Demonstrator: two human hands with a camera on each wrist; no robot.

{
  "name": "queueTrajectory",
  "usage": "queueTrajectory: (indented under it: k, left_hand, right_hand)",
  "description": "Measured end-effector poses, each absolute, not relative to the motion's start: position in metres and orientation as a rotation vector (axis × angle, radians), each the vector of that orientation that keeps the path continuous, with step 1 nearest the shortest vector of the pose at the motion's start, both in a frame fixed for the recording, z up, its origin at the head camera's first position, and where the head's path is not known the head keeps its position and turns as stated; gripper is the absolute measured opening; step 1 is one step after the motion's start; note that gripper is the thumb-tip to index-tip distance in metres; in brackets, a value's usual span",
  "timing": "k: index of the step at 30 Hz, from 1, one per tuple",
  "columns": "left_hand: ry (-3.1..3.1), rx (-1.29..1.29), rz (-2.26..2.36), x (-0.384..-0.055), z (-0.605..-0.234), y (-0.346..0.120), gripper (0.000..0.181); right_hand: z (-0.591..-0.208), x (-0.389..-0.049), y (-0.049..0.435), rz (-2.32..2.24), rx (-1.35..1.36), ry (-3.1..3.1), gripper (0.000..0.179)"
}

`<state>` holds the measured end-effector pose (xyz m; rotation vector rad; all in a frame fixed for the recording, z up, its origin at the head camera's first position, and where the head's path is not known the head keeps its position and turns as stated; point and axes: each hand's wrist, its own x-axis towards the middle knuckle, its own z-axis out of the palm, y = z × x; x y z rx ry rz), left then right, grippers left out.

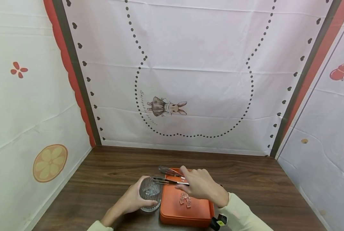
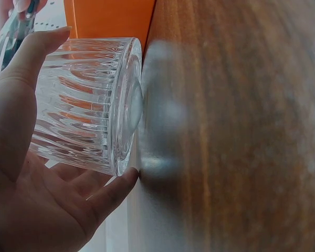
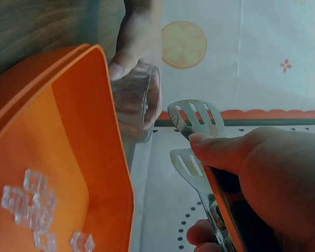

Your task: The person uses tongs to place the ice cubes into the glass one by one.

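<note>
Right hand [image 1: 200, 183] grips metal tongs [image 1: 176, 183], thumb on one arm, fingertips on the other; arms spread, slotted ends apart, nothing seen between them in the right wrist view. Tongs' long axis runs out to the left of the right hand, crosswise to the body, ends pointing toward the left hand's side, the lower one over or just beyond the mouth of the glass in the head view.

Left hand [image 1: 132, 197] curls round a ribbed clear glass [image 1: 151, 194], thumb on the side nearer the body, fingers round the opposite side, so spread about the glass's width. Glass long axis upright or close to it, mouth up; base right at the tabletop [image 1: 117, 179], cannot tell if touching. Something clear shows low in the glass, cannot tell if a cube or the glass's own base.

Key relation: clear cubes [image 1: 188, 202] sit in the orange tray [image 1: 174, 210], below the right hand, a little left of it and nearer the body. Tongs' ends are off to the left of the cubes, not touching them. Right hand is the nearer one to the cubes; glass stands between them and the left hand, just beside the tray's left wall.
</note>
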<state>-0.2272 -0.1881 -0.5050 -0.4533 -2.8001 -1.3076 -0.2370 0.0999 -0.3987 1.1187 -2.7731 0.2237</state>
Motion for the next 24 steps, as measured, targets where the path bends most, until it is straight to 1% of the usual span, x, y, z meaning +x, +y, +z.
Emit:
queueTrajectory:
  k: [11,17,22,24]
  left_hand:
    - [-2.784,-0.468,-1.297,-0.228,-0.507,-0.188,0.091]
    - [-2.789,-0.462,-1.297,-0.228,-0.507,-0.188,0.091]
    - [-2.785,-0.462,-1.288,-0.228,-0.507,-0.188,0.091]
    - [-2.78,-0.463,-1.292,-0.227,-0.507,-0.188,0.091]
  right_hand:
    - [-0.408,-0.242,0.126,0.209,1.021,-2.787,0.04]
    - [-0.414,-0.246,0.134,0.148,0.92,-2.828,0.043]
    - [-0.418,-0.246,0.137,0.102,0.862,-2.888,0.05]
    - [-0.42,-0.247,0.137,0.085,0.845,-2.9,0.05]
